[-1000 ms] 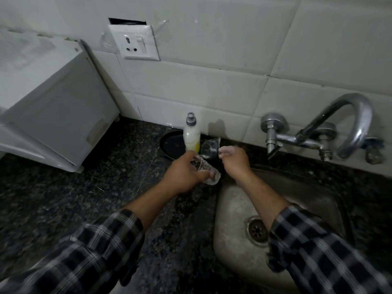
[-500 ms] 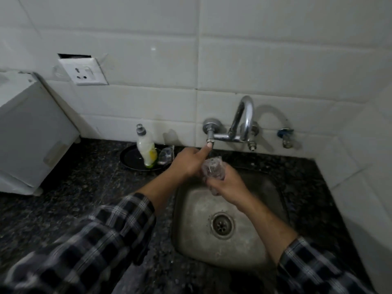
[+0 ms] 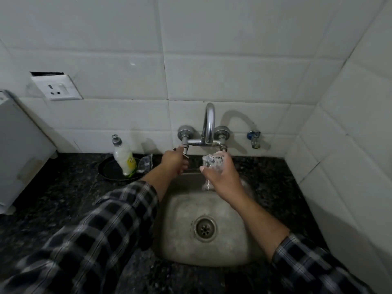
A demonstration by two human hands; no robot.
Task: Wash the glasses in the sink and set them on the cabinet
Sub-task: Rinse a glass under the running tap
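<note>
The right hand (image 3: 220, 179) holds 1 clear glass (image 3: 211, 163) over the back edge of the sink (image 3: 182, 247), directly beneath the curved spout of the tap (image 3: 209, 122). Its fingers wrap the far side of the glass and its thumb presses the near side. White foam clings to the upper part of the glass, which stands roughly upright with its rim close under the spout. Whether water is running cannot be told.

The left hand (image 3: 174, 163) reaches to the left tap handle (image 3: 185, 153), its fingers curled around it. Both forearms come out of dark checked sleeves (image 3: 95, 240).

The metal sink is set into a dark speckled counter (image 3: 63, 198), with its drain (image 3: 205, 228) near the middle. On the counter to the left of the tap, a black dish (image 3: 110, 171) carries a white soap bottle (image 3: 124, 158), tilted slightly, and a second glass (image 3: 145, 164) just beside it. A white appliance (image 3: 19, 149) stands at the far left, under a wall socket (image 3: 57, 89).
</note>
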